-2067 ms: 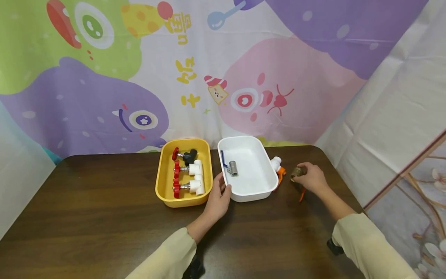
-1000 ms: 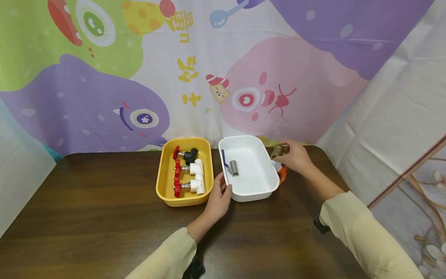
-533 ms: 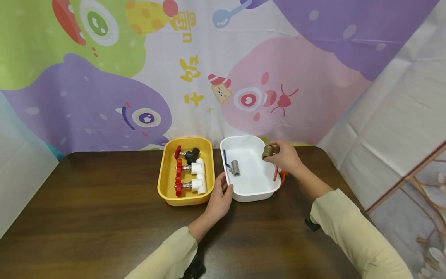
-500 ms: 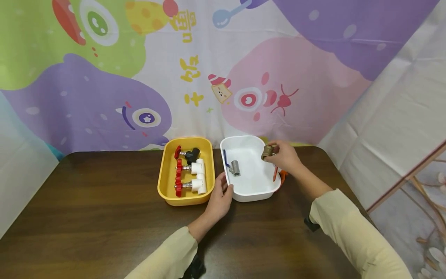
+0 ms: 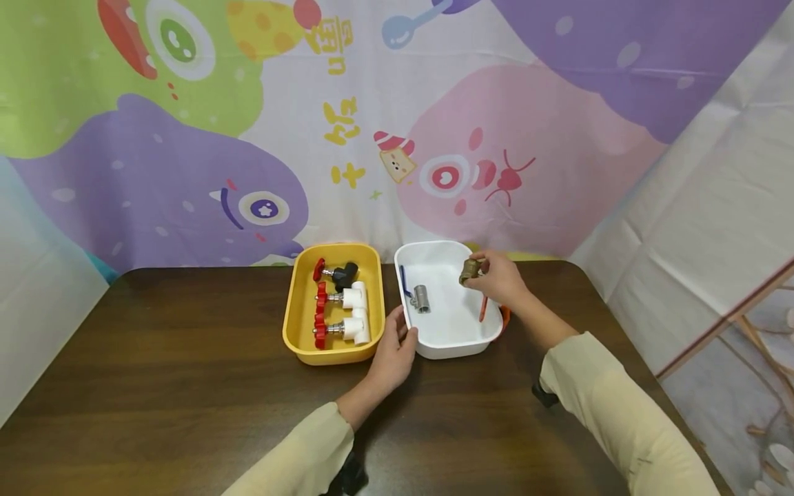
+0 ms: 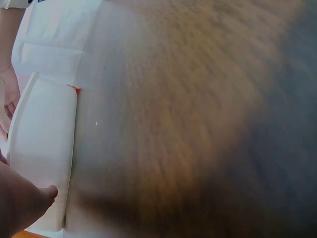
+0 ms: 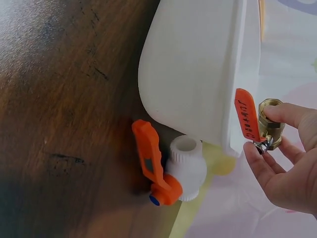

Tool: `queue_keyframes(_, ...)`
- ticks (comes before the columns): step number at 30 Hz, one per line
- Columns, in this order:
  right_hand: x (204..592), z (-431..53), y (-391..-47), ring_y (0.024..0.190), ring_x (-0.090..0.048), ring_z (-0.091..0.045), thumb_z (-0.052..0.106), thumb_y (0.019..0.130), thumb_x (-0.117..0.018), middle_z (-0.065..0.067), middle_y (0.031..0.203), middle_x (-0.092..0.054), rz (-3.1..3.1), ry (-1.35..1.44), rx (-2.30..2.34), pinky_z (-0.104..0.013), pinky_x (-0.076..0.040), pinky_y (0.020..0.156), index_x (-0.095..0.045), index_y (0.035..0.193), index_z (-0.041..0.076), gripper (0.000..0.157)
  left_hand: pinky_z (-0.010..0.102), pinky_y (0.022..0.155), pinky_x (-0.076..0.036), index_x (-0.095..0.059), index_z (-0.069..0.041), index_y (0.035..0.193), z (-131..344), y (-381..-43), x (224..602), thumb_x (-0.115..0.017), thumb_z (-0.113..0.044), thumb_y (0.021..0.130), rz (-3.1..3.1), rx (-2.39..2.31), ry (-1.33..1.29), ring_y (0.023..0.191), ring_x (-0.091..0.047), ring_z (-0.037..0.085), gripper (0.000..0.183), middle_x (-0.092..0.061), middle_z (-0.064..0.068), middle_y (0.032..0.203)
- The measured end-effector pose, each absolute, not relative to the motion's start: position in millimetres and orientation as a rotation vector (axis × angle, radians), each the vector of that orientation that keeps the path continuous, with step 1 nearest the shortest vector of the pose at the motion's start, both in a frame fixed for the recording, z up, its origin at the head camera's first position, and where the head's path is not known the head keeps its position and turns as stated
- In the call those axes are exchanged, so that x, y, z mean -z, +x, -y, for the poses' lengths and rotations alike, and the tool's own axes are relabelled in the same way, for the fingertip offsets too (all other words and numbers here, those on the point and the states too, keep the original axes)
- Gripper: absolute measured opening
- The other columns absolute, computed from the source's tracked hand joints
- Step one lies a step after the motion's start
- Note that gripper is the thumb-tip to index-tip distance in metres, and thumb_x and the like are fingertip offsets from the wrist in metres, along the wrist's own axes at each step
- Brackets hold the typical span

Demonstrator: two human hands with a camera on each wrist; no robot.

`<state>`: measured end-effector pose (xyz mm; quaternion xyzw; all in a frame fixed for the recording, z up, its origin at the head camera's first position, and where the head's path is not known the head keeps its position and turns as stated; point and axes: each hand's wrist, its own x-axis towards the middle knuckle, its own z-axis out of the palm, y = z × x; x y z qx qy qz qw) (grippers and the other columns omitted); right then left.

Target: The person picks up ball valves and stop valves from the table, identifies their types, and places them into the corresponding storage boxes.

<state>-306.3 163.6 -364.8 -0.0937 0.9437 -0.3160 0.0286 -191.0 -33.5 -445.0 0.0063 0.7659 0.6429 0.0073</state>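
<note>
My right hand (image 5: 499,279) pinches a brass ball valve (image 5: 470,271) with an orange-red lever (image 7: 246,114) above the right part of the white tray (image 5: 449,331). In the right wrist view, the thumb presses the threaded body and other fingers support it from below. At the near left corner of that tray, my left hand (image 5: 393,350) holds on, its thumb (image 6: 42,196) against the outer wall. Inside the tray lies a steel ball valve (image 5: 420,299) with a blue lever, near the left wall.
A yellow tray (image 5: 331,357) stands left of the white one. It contains two white valves (image 5: 355,326) and a black valve (image 5: 344,274), all with red handwheels. A white plastic ball valve (image 7: 187,166) with an orange handle lies right of the white tray. A printed cloth hangs behind.
My right hand has carried the brass ball valve from the table on the right, leftward over the white tray's right rim. My left hand stays at the tray's corner.
</note>
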Motion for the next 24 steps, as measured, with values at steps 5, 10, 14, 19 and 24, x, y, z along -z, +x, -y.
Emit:
queue_keyframes(5, 370.2, -160.5, -309.7, 0.093, -0.053, -0.029, 0.018, 0.077, -0.073, -0.019, 0.109, -0.057, -2.905, -0.270, 0.963, -0.033, -0.046, 0.073, -0.053, 0.127, 0.006, 0.055, 0.046, 0.110, -0.034, -0.020, -0.003, 0.146, 33.9, -190.6, 445.6, -0.040, -0.015, 0.099, -2.388, -2.023, 0.044, 0.136, -0.035, 0.032, 0.052, -0.030, 0.021, 0.148)
queue_keyframes(10, 372.8, -156.2, -309.3, 0.097, -0.054, -0.032, 0.019, 0.078, -0.073, -0.021, 0.114, -0.056, -2.885, -0.268, 0.972, -0.036, -0.049, 0.074, -0.052, 0.127, 0.006, 0.055, 0.045, 0.109, -0.035, -0.019, -0.003, 0.146, 34.0, -190.8, 445.4, -0.041, -0.014, 0.099, -2.386, -2.032, 0.052, 0.135, -0.036, 0.032, 0.053, -0.030, 0.020, 0.148)
queue_keyframes(14, 374.9, -151.9, -310.5, 0.096, -0.054, -0.032, 0.017, 0.077, -0.073, -0.022, 0.114, -0.056, -2.891, -0.271, 0.977, -0.035, -0.048, 0.073, -0.052, 0.126, 0.006, 0.055, 0.045, 0.109, -0.036, -0.020, -0.002, 0.146, 34.1, -191.1, 445.7, -0.040, -0.014, 0.099, -2.395, -2.037, 0.059, 0.135, -0.037, 0.033, 0.052, -0.031, 0.021, 0.148)
queue_keyframes(19, 378.3, -147.6, -313.0, 0.095, -0.053, -0.031, 0.016, 0.077, -0.072, -0.023, 0.114, -0.055, -2.887, -0.281, 0.986, -0.034, -0.048, 0.072, -0.052, 0.126, 0.005, 0.054, 0.046, 0.109, -0.036, -0.020, -0.002, 0.146, 34.4, -190.4, 445.8, -0.040, -0.016, 0.099, -2.397, -2.036, 0.064, 0.134, -0.037, 0.034, 0.052, -0.031, 0.021, 0.147)
queue_keyframes(24, 379.2, -143.4, -314.1, 0.095, -0.053, -0.031, 0.014, 0.076, -0.073, -0.022, 0.112, -0.055, -2.896, -0.280, 0.990, -0.036, -0.047, 0.074, -0.053, 0.125, 0.004, 0.054, 0.045, 0.108, -0.037, -0.020, -0.004, 0.146, 34.7, -190.7, 445.9, -0.041, -0.015, 0.099, -2.394, -2.025, 0.050, 0.134, -0.038, 0.033, 0.052, -0.031, 0.020, 0.148)
